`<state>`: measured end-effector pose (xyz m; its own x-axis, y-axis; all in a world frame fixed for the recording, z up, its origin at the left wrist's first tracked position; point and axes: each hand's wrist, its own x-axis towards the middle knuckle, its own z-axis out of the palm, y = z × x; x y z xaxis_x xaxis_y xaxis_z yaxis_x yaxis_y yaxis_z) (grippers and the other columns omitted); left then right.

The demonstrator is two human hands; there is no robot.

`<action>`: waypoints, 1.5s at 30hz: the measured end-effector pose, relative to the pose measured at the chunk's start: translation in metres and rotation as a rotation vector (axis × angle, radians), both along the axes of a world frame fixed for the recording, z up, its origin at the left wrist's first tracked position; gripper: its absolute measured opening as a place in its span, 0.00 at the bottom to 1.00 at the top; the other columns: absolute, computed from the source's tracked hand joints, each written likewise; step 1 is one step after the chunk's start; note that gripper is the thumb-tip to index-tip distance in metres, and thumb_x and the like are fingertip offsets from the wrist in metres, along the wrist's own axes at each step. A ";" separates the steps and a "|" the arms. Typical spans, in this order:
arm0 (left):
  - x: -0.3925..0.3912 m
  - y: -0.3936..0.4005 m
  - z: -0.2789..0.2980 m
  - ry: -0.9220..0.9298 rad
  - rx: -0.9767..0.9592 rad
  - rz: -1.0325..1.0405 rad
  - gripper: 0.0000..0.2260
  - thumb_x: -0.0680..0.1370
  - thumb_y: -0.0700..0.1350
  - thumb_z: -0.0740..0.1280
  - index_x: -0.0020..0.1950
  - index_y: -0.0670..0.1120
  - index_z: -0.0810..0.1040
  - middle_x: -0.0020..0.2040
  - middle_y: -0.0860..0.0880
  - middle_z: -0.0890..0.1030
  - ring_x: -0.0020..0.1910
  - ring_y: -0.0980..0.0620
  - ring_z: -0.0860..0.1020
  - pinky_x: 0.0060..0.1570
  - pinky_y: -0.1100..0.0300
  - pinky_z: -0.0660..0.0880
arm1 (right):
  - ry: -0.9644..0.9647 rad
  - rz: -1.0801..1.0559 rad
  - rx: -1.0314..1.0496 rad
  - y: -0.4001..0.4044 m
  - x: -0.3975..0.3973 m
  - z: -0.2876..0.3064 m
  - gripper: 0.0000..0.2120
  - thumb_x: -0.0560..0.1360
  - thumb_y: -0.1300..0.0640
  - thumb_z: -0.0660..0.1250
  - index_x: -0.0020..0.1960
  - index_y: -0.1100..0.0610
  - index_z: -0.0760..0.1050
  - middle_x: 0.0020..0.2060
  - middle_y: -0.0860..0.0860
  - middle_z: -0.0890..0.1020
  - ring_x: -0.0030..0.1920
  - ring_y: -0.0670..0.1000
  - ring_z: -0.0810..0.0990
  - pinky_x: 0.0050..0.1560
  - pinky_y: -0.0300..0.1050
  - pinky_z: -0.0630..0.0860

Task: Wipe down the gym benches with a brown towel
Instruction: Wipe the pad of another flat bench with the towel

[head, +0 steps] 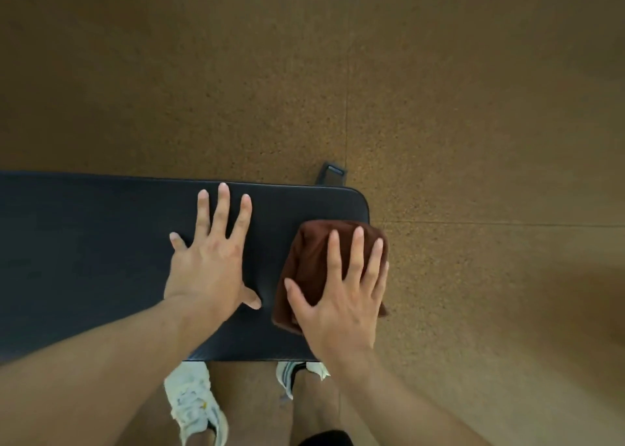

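A: Item one, right hand (338, 296)?
B: Fingers (356, 256) straight and slightly fanned, laid flat on top of the brown towel (311, 263), palm down. Thumb out to the left, resting on the cloth. Nothing curled round it; the hand presses from above.

A: Item two, left hand (209, 263)?
B: Fingers widely spread, flat on the tabletop (84, 259), thumb splayed toward the towel but not touching it. It holds nothing.

A: Item three, the brown towel?
B: Folded into a thick pad, dark reddish-brown. It lies at the right end of the tabletop, its right edge overhanging the padded corner slightly. Just beside the left hand, a narrow strip of black pad between them.

A: Item four, the tabletop itself?
B: Black padded gym bench, running left to right across the view, rounded corner at far right. A dark metal foot (329, 173) shows past its far edge.

A: Surroundings?
B: Speckled brown rubber floor (439, 90) with seams. At the near edge, two pale sneakers (192, 401) on the floor under the bare forearms.
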<state>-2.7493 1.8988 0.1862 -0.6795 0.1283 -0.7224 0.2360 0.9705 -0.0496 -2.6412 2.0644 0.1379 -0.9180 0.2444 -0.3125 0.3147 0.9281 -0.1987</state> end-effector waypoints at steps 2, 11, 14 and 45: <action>0.000 -0.002 -0.001 0.011 0.009 -0.004 0.71 0.60 0.70 0.77 0.76 0.50 0.23 0.76 0.44 0.22 0.78 0.40 0.28 0.74 0.34 0.62 | 0.038 -0.003 -0.019 0.003 -0.033 -0.001 0.45 0.76 0.27 0.58 0.84 0.49 0.54 0.84 0.56 0.52 0.84 0.64 0.45 0.81 0.69 0.50; -0.001 -0.009 -0.005 0.026 0.080 -0.010 0.72 0.58 0.69 0.78 0.77 0.49 0.24 0.77 0.43 0.24 0.78 0.38 0.30 0.73 0.32 0.61 | 0.160 -0.155 -0.046 -0.001 -0.088 -0.005 0.28 0.82 0.36 0.57 0.81 0.41 0.63 0.83 0.46 0.59 0.84 0.54 0.49 0.81 0.63 0.54; -0.003 -0.028 0.001 -0.002 0.216 -0.041 0.67 0.63 0.66 0.78 0.80 0.49 0.29 0.80 0.43 0.28 0.79 0.39 0.32 0.73 0.32 0.61 | 0.228 -0.292 -0.058 -0.036 -0.070 -0.006 0.25 0.84 0.40 0.57 0.80 0.41 0.65 0.83 0.44 0.60 0.84 0.50 0.50 0.81 0.62 0.53; 0.029 -0.379 -0.015 0.443 0.841 0.362 0.23 0.85 0.48 0.57 0.80 0.45 0.62 0.81 0.50 0.60 0.82 0.57 0.51 0.80 0.52 0.52 | 0.177 0.562 -0.043 -0.370 -0.039 -0.005 0.32 0.80 0.34 0.60 0.81 0.43 0.63 0.83 0.47 0.61 0.84 0.57 0.52 0.78 0.74 0.52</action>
